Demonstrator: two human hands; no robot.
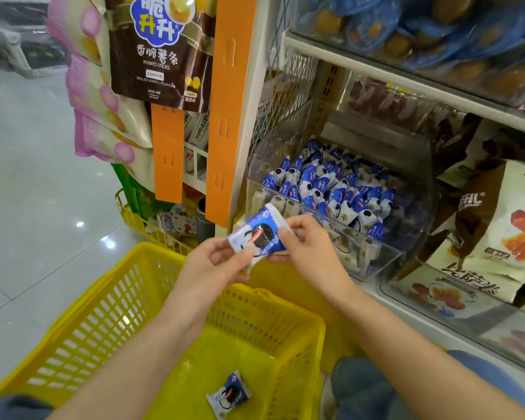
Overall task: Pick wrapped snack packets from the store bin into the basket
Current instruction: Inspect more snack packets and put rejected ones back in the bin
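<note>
A blue-and-white wrapped snack packet [259,234] is held above the yellow basket [109,301]. My left hand [215,268] pinches its lower left end and my right hand [309,247] pinches its right end. One more packet of the same kind [229,394] lies on the basket's floor. Just behind my hands, a clear plastic bin [361,250] on the shelf holds several of the same packets [334,189].
Larger snack bags [494,234] fill the shelf to the right of the bin. Orange strips [231,110] and hanging bags [161,47] run down the shelf's end on the left. A second yellow basket [140,219] stands behind on the pale floor tiles.
</note>
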